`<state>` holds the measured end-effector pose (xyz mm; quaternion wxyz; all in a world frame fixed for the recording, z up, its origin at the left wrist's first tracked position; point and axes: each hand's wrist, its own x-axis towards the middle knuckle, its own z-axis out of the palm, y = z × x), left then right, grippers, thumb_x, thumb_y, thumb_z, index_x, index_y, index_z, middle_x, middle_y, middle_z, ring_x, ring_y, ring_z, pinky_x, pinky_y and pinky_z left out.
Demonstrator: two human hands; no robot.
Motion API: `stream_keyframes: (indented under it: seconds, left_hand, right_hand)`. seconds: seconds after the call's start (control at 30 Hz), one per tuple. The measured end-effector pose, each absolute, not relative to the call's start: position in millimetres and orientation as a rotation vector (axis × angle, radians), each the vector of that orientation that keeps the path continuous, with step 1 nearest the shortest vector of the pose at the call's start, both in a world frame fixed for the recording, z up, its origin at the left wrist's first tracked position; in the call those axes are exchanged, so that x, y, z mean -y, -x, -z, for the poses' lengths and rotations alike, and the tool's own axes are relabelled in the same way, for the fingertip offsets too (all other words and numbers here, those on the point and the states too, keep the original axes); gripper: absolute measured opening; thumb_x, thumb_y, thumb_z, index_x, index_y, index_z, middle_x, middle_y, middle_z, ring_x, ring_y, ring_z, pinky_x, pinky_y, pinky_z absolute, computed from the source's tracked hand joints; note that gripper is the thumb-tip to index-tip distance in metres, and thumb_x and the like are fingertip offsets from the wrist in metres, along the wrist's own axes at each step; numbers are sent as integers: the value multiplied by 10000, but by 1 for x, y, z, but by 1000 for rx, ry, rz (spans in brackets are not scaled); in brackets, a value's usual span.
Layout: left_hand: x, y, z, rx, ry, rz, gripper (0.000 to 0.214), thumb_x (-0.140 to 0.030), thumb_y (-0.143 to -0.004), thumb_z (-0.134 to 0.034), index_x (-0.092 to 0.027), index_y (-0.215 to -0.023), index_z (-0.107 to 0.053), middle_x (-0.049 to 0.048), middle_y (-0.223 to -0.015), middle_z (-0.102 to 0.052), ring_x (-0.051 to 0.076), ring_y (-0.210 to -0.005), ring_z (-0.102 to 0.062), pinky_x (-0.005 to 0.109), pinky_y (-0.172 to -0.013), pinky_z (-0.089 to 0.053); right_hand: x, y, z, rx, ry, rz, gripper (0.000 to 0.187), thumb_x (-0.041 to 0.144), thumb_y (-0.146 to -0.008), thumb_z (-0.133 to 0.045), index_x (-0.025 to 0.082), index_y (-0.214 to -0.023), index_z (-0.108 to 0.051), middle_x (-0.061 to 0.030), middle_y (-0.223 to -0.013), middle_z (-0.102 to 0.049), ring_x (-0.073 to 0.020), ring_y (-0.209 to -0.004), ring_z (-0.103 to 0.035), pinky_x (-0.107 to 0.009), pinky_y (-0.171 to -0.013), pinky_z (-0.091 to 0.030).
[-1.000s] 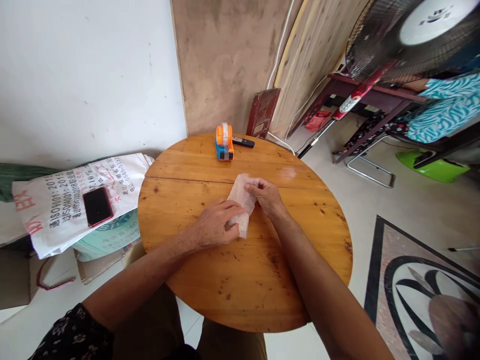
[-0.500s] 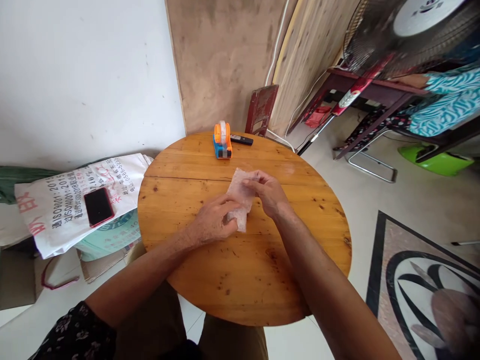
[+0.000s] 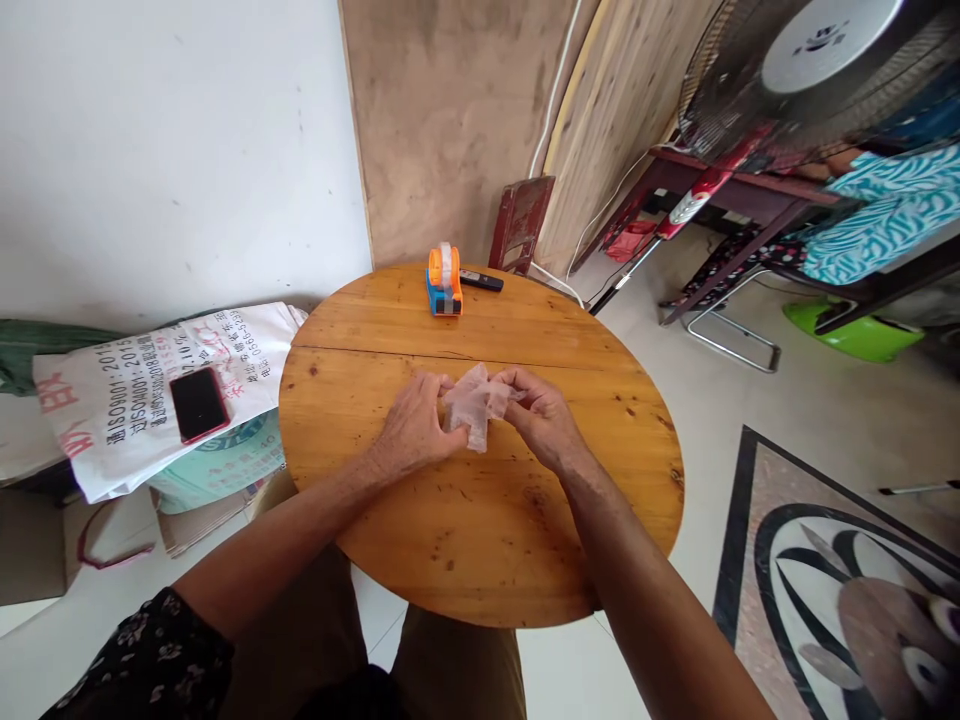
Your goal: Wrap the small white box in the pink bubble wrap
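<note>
A crumpled piece of thin translucent pinkish wrap (image 3: 474, 402) is held just above the middle of the round wooden table (image 3: 480, 540). My left hand (image 3: 412, 432) pinches its left side with closed fingers. My right hand (image 3: 541, 412) grips its right side, fingers curled round the edge. Both hands rest close together over the tabletop, almost touching.
An orange and blue tape dispenser (image 3: 444, 280) and a dark remote-like object (image 3: 481, 281) sit at the table's far edge. A phone (image 3: 198, 403) lies on printed white sacks (image 3: 142, 400) at left. A dark red stool (image 3: 519, 223), a fan (image 3: 817, 70) and a bench stand behind and right.
The wrap lay flat and long on the table under both hands; now it is bunched up and lifted between my two hands, which have drawn closer together.
</note>
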<state>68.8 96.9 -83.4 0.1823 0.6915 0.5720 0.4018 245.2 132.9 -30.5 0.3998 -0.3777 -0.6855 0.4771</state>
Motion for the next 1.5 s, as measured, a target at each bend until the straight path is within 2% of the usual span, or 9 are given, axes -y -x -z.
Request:
stream_keyframes:
  seconds: [0.2, 0.37, 0.5, 0.6, 0.7, 0.9, 1.17, 1.33, 1.5]
  left_hand:
    - [-98, -64, 82, -1364, -1900, -1140, 583, -288, -768, -670, -179, -1307, -478, 114, -1212, -565, 251, -1093, -571, 434, -963, -477]
    - [-101, -61, 83, -1145, -1915, -1139, 209, -197, -800, -577, -190, -1009, -585, 74, -1108, -606, 223, -1067, -571, 380, -952, -465]
    - [-103, -57, 82, -1086, -1880, -1088, 98, -213, -818, -571, -186, -912, -584, 61, -1037, -623, 201, -970, -591, 336, -869, -485]
    - [-104, -48, 80, -1043, -1886, -1001, 153, -219, -818, -572, -181, -964, -597, 61, -1039, -639, 192, -943, -609, 332, -863, -495]
    - [-105, -38, 79, -947, -1962, -894, 327, -203, -786, -596, -184, -1112, -583, 90, -1225, -618, 227, -1119, -601, 370, -981, -477]
    - [-107, -38, 87, -919, -2206, -803, 560, -200, -780, -659, -181, -1318, -508, 153, -1492, -451, 302, -1448, -351, 468, -1187, -312]
    - [-107, -52, 87, -1024, -2064, -1017, 417, -128, -704, -635, -172, -1119, -644, 85, -1119, -665, 222, -995, -628, 334, -884, -505]
    - [-102, -54, 72, -1152, -1575, -870, 233, -266, -770, -617, -138, -961, -658, 13, -772, -638, 114, -599, -570, 217, -530, -457]
    - [-106, -53, 66, -1236, -1341, -762, 267, -280, -827, -561, -108, -1007, -656, 25, -744, -648, 87, -463, -533, 199, -403, -440]
  right_hand:
    - [-109, -251, 47, 1942, 904, -1011, 57, 290, -838, -602, 237, -823, -611, -51, -1069, -716, -225, -955, -672, -364, -868, -510]
    - [-86, -255, 69, 2091, 875, -588, 209, 123, -820, -517, 247, -945, -628, -90, -1226, -670, -230, -1148, -645, -383, -959, -523]
    - [-79, -252, 84, 2135, 805, -341, 279, 64, -840, -499, 238, -1012, -632, -109, -1216, -661, -221, -1169, -631, -395, -982, -531]
    - [-79, -249, 91, 2142, 783, -233, 287, 52, -852, -500, 234, -1028, -636, -120, -1206, -664, -227, -1164, -631, -407, -981, -538]
    - [-80, -249, 94, 2172, 755, -161, 271, 59, -868, -505, 229, -1034, -636, -129, -1210, -666, -235, -1180, -623, -419, -988, -537]
    - [-82, -252, 98, 2150, 760, -191, 250, 78, -876, -512, 229, -1033, -636, -127, -1207, -665, -242, -1198, -611, -446, -1014, -519]
    - [-88, -252, 80, 1921, 860, -681, 139, 230, -911, -548, 243, -959, -677, -75, -1132, -701, -238, -1092, -646, -413, -974, -499]
    - [-113, -247, 64, 1607, 1035, -1264, 328, 538, -831, -684, 211, -858, -678, -11, -782, -677, -184, -709, -610, -318, -703, -505]
    - [-124, -246, 66, 1490, 986, -1527, 399, 575, -760, -757, 207, -894, -681, -19, -849, -694, -191, -782, -634, -324, -779, -504]
